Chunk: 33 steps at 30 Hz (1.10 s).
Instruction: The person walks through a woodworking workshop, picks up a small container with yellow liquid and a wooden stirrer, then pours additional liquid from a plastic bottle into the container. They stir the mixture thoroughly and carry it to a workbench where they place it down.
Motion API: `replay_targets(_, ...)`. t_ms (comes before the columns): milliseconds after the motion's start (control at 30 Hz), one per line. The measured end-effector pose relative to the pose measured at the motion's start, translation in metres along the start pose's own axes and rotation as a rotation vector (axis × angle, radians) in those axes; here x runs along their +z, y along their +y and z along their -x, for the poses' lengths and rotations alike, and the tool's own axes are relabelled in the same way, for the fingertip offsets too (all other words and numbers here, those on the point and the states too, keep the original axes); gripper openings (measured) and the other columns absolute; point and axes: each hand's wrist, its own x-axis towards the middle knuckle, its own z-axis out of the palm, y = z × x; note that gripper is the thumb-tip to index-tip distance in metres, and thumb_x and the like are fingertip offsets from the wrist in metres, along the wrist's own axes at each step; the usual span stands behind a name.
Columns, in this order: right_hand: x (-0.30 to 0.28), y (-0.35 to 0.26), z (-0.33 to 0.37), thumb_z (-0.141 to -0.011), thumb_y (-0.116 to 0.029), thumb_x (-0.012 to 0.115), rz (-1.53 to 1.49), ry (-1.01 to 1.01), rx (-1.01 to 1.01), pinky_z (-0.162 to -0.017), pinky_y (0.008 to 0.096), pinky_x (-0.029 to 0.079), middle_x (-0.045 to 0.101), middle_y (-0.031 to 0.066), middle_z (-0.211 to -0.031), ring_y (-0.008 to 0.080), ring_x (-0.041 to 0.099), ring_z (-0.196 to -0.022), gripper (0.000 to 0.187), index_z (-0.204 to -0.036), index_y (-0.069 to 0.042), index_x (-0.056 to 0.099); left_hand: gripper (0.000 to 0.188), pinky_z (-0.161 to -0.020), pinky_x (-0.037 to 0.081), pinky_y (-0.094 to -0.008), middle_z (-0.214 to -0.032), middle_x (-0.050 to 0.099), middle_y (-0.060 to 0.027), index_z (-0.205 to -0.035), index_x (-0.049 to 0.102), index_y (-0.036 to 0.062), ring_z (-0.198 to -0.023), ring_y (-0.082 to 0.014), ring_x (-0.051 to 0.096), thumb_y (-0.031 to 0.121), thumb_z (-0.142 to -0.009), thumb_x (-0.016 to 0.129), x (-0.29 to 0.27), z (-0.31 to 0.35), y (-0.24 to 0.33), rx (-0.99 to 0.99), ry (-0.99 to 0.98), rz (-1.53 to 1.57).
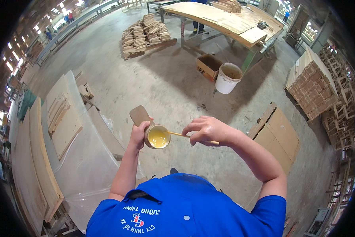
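In front of my chest my left hand (pixel 138 135) is closed round a small round cup (pixel 147 138). Thick yellow liquid (pixel 158 138) lies inside it. A flat brown piece with a rounded end (pixel 139 115) sticks out beyond the same hand, beside the cup; whether it is joined to the cup I cannot tell. My right hand (pixel 208 131) pinches a thin wooden stick (pixel 179 134) between bent fingers. Its far end reaches over the cup's rim to the yellow liquid, while the near end pokes out below my palm.
A plastic-covered stack (pixel 80 158) with wood pieces stands at left, by long boards (pixel 43 158). Ahead are a wood pile (pixel 145 35), an open box (pixel 209 66), a white bucket (pixel 227 81) and a worktable (pixel 213 16) with a person behind. Cardboard (pixel 278 136) and stacked timber (pixel 313 87) lie right.
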Motion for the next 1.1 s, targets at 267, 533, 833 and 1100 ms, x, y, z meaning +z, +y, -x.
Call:
replay_targets(267, -0.042, 0.093, 0.012, -0.069, -0.016, 0.060, 0.362, -0.187, -0.130, -0.072, 0.0300, 0.044, 0.056, -0.0002, -0.097, 0.0163, 0.053, -0.092, 0.010, -0.077, -0.015, 0.057, 0.027, -0.067, 0.049, -0.0281, -0.086, 0.061, -0.0091, -0.102, 0.058, -0.0022, -0.076, -0.0158, 0.059, 0.013, -0.081, 0.052, 0.024, -0.106, 0.014, -0.103, -0.021, 0.052)
replay_targets(533, -0.083, 0.273, 0.050, -0.072, -0.007, 0.062, 0.422, 0.233, 0.117, -0.078, 0.0351, 0.050, 0.052, 0.0075, -0.119, 0.0232, 0.056, -0.103, 0.038, -0.108, -0.016, 0.056, 0.032, -0.078, 0.052, -0.0368, -0.099, 0.062, -0.0120, -0.111, 0.052, 0.0015, -0.089, -0.0230, 0.062, 0.020, -0.087, 0.044, 0.021, -0.203, 0.025, -0.083, 0.212, 0.271)
replay_targets(833, -0.056, 0.420, -0.022, -0.076, -0.001, 0.058, 0.104, 0.513, 0.198, -0.088, 0.0385, 0.048, 0.045, 0.0188, -0.126, 0.0340, 0.051, -0.111, 0.042, -0.117, -0.011, 0.051, 0.037, -0.088, 0.046, -0.0366, -0.108, 0.060, -0.0094, -0.111, 0.054, 0.0024, -0.099, -0.0223, 0.058, 0.029, -0.089, 0.042, 0.038, -0.280, 0.014, -0.108, 0.375, 0.483)
replay_targets(1100, -0.010, 0.585, -0.140, -0.074, -0.002, 0.056, -0.087, 0.400, 0.377, -0.093, 0.0382, 0.044, 0.040, 0.0145, -0.133, 0.0331, 0.046, -0.116, 0.052, -0.123, -0.013, 0.044, 0.036, -0.088, 0.046, -0.0362, -0.108, 0.060, -0.0091, -0.113, 0.054, 0.0028, -0.101, -0.0217, 0.057, 0.028, -0.090, 0.045, -0.017, -0.374, 0.020, -0.038, 0.518, 0.580)
